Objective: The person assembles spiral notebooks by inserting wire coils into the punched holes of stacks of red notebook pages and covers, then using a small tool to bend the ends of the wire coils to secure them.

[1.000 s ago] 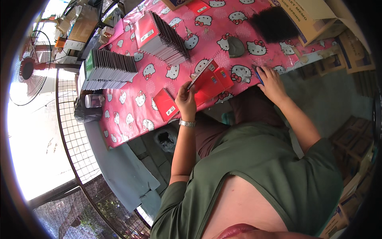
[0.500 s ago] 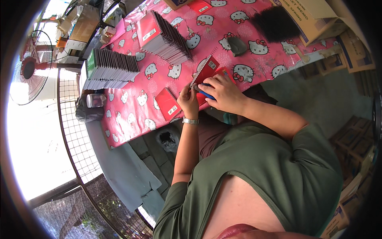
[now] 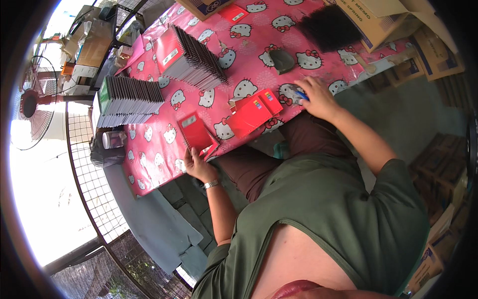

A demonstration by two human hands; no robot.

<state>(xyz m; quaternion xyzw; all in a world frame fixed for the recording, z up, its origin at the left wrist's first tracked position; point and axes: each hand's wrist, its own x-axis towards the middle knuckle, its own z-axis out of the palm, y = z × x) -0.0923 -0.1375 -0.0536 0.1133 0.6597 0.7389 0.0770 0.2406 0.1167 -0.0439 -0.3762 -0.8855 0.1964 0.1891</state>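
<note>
- The upper red notebook (image 3: 193,128) could slip off the near edge of the surface (image 3: 154,174), since the left hand (image 3: 200,167) seems to hold it only by its lower end.
- It lies close to that edge, toward the near-left corner, partly over another red notebook (image 3: 211,150); if their wire bindings catch, pulling one could drag the other askew or bend a coil.
- The overlapping red covers (image 3: 251,117), farther right along the same edge, could be nudged toward the lap by a low sweep of either forearm.
- The blue-handled tool (image 3: 302,95) might scratch a cover or snag a coil if brought across carelessly; its working end is too small to make out.
- Left arm: it reaches forward past the near edge, wrist just outside it, the grip pinched together on the upper notebook's lower end.
- Right arm: bent outward at the elbow, forearm angled up and inward. The right hand (image 3: 318,99) is over the near edge, right of the covers and apart from them, its grip curled round the tool.
</note>
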